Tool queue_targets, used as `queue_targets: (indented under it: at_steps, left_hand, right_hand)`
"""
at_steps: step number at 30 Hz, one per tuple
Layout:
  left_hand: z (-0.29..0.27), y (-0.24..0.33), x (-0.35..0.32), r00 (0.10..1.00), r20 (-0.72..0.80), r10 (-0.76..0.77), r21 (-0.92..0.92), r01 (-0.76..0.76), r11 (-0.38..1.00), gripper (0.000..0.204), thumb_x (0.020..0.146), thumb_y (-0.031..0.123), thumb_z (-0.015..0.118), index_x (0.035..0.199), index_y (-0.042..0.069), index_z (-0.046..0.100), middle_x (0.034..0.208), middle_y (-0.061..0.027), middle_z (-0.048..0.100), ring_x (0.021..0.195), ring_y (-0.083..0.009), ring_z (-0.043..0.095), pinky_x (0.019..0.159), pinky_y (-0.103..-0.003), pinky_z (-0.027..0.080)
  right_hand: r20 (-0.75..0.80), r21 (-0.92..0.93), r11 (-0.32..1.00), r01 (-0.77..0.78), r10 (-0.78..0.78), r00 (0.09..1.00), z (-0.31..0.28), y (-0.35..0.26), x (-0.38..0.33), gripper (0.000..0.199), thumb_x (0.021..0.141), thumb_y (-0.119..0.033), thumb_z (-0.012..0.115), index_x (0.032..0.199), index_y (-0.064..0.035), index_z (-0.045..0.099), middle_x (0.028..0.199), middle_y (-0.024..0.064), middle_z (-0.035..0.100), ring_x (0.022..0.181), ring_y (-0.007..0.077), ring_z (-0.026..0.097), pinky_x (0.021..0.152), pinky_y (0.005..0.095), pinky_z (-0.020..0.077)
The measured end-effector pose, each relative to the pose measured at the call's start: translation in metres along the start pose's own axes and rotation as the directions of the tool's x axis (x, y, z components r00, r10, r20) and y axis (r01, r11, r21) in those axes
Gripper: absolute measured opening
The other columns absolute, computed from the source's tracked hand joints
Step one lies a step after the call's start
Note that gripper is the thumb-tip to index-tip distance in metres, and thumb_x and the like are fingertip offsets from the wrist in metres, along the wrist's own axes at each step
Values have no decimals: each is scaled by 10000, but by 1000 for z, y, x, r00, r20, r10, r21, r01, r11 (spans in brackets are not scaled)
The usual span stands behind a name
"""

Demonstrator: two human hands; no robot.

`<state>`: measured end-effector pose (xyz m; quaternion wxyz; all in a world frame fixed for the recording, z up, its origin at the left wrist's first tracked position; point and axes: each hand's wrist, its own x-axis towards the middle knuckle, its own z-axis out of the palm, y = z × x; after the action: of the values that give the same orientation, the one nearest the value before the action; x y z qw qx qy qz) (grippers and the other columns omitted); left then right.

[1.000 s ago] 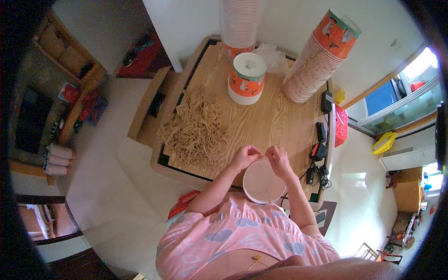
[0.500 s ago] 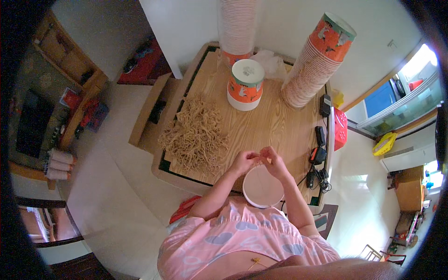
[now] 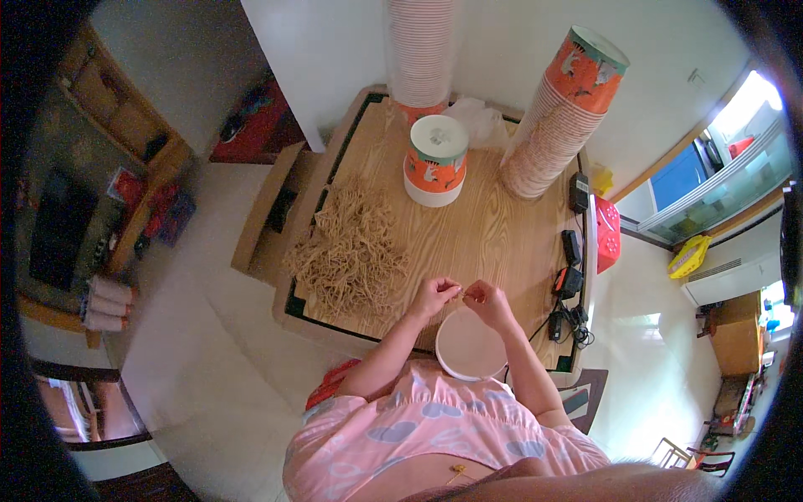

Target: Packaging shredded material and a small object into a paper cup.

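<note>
A round white paper bucket point(image 3: 470, 345) sits against my body at the near table edge, its open mouth facing up. Just beyond its rim, my left hand point(image 3: 435, 297) and my right hand point(image 3: 489, 304) face each other with fingertips pinched close together. Whatever lies between the fingers is too small to make out. To the left spreads a tangled heap of tan twine-like strands point(image 3: 351, 251). Farther back, an orange and green printed bucket point(image 3: 437, 159) stands upside down over another with a white rim.
Tall stacks of nested buckets rise at the back point(image 3: 421, 58) and back right point(image 3: 556, 125). Between them lies a clear plastic bag point(image 3: 478, 121). Black adapters and cables point(image 3: 569, 280) line the right table edge. A cardboard box point(image 3: 268, 213) stands left of the table point(image 3: 477, 243).
My hands have drawn slightly apart from each other, and the fingertips sit a little lower in the picture. The view has shifted slightly; the bucket stays against my body.
</note>
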<state>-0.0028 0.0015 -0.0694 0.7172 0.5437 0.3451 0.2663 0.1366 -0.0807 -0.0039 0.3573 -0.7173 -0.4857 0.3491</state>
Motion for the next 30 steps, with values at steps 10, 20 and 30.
queue_targets:
  at_steps: [10,20,30]
  left_hand:
    - [2,-2,-3,1000,-24,-5,15,5,1000,89,764,82,636,830,23,635,703,7,603,621,-64,523,593,-211,440]
    - [3,10,-4,999,-9,31,24,-30,999,166,764,32,619,930,41,617,796,-6,608,717,-72,546,649,-205,454]
    - [4,13,-4,999,45,-21,-65,24,998,199,773,-4,581,969,31,593,835,-23,606,736,-98,565,666,-232,475]
  right_hand:
    - [36,25,999,25,-26,999,-9,5,-6,140,750,-147,633,786,-17,599,697,115,613,632,149,574,590,301,469]
    - [99,-23,999,-23,25,995,-7,22,0,176,759,-212,629,812,-45,634,735,113,627,658,208,604,601,322,472]
    - [92,183,983,-7,-10,996,-1,26,5,126,774,-149,603,805,-27,602,684,76,604,622,98,515,584,284,451]
